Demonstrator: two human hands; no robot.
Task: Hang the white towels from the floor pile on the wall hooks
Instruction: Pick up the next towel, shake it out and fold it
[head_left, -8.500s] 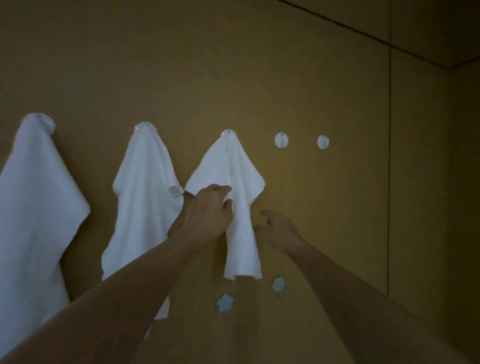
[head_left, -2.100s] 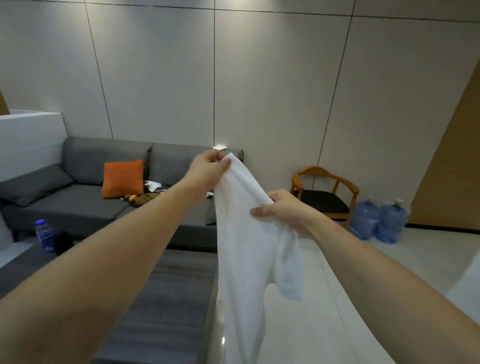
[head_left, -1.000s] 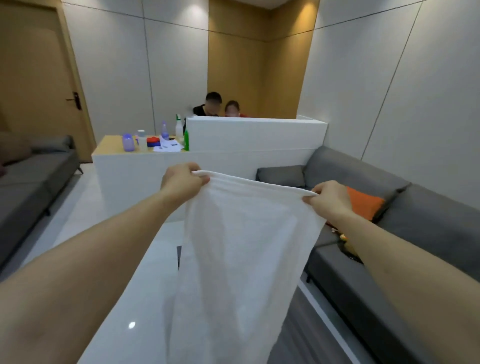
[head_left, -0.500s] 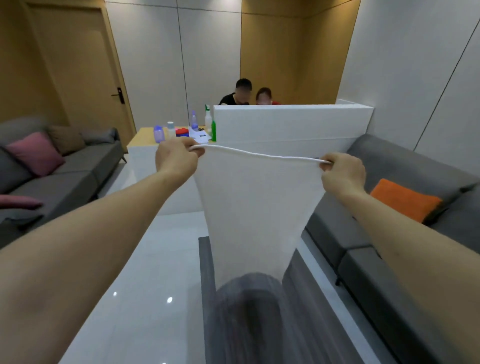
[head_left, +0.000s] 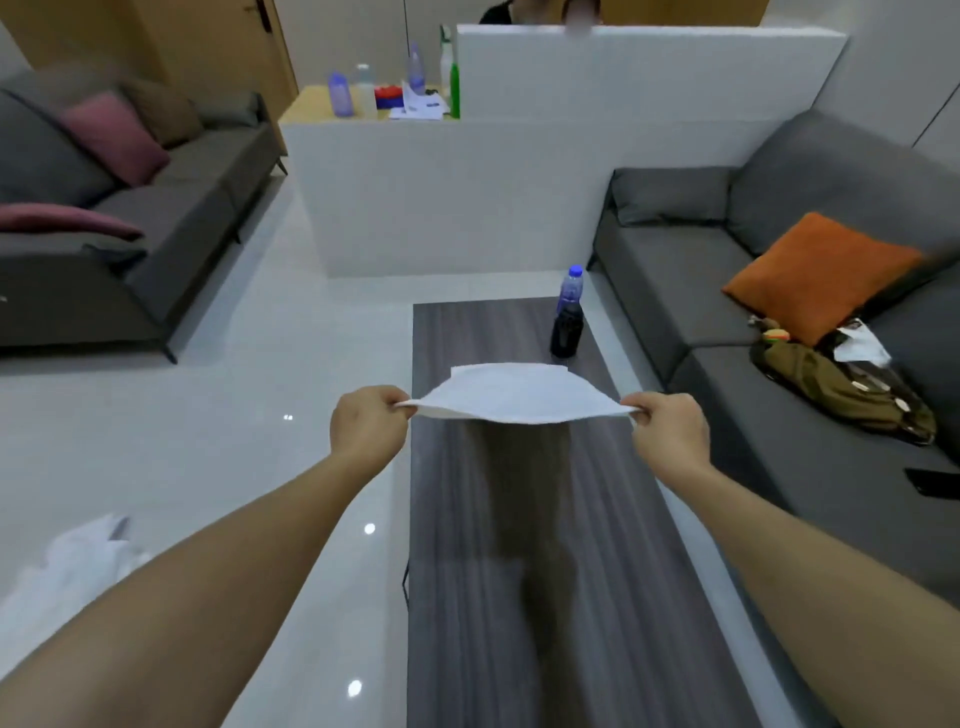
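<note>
Both hands hold one white towel stretched out flat above a dark wood-grain coffee table.

The left hand (head_left: 370, 427) pinches the white towel (head_left: 511, 395) at its left corner and the right hand (head_left: 670, 436) pinches the right corner, fingers curled around the cloth, which spreads between them over the coffee table (head_left: 524, 545). A dark bottle (head_left: 568, 319) with a blue cap stands on the table beyond the towel. More white towels (head_left: 67, 577) lie heaped on the glossy floor at lower left.

Left grip (head_left: 370, 426) and right grip (head_left: 670, 431) pinched, apart.
</note>
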